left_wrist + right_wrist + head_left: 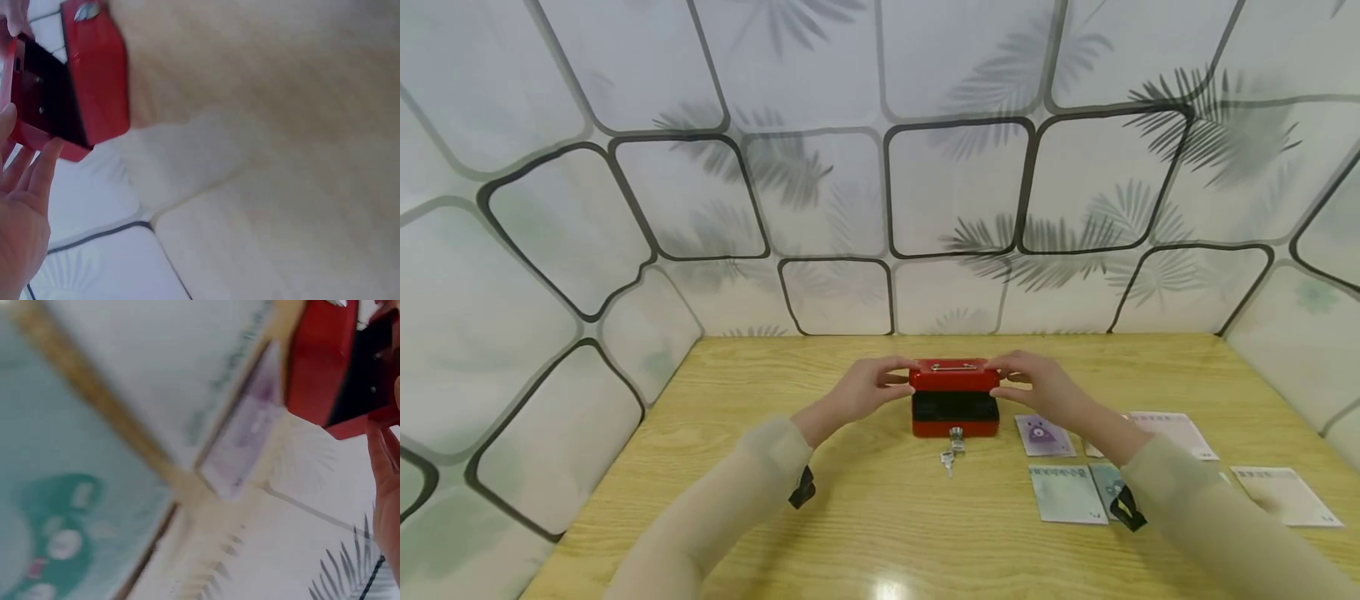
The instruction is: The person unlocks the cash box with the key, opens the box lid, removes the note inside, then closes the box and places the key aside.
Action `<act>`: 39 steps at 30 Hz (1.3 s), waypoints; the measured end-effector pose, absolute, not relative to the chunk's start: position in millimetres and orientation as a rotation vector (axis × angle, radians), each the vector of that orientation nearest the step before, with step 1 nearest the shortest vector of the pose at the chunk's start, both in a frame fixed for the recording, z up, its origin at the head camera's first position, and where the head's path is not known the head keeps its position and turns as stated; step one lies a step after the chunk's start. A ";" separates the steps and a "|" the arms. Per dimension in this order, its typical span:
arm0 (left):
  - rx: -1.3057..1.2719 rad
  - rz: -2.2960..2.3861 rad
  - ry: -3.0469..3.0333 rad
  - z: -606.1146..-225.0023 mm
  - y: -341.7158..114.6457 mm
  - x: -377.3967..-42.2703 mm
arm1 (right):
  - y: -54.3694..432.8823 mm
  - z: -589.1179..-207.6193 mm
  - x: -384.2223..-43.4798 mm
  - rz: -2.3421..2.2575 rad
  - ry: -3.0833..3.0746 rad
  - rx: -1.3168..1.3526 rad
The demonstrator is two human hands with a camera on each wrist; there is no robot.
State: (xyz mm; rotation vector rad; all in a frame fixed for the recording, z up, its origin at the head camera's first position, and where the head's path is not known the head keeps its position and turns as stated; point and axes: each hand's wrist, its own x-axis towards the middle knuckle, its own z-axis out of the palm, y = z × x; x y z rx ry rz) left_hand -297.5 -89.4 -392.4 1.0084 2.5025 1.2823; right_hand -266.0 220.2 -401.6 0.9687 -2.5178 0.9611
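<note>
A small red metal cash box (955, 428) stands on the table with its lid (955, 381) raised, a black interior showing below. A metal carry handle lies on the lid's top. At the lid's left end, my left hand (867, 388) holds it between thumb and fingers. My right hand (1043, 388) grips the opposite end the same way. In the left wrist view the left fingers (45, 165) lie against the lid's side. From the box's front hangs a silver padlock (957, 435), with keys (948, 459) dangling onto the tabletop.
Several notepads and cards lie to the right, among them a purple monster card (1045, 436), a pale green pad (1067, 494) and a pink pad (1174, 434). My right forearm passes over some of them. Patterned fabric walls (835, 296) border the wooden table (850, 533).
</note>
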 end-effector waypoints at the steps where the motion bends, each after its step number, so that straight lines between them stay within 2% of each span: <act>1: 1.012 1.267 2.507 -394.6 -89.4 -294.7 | 219.8 -405.1 -264.5 0.899 -2.506 0.993; 6: 1.006 1.185 2.548 -405.6 -88.0 -284.6 | 218.3 -419.0 -257.1 0.739 -2.510 1.046; 22: 0.992 1.159 2.629 -409.5 -87.7 -278.9 | 212.8 -422.8 -251.5 0.804 -2.517 1.020; 39: 0.973 1.071 2.691 -409.2 -81.7 -278.5 | 206.1 -419.3 -248.1 0.955 -2.663 0.752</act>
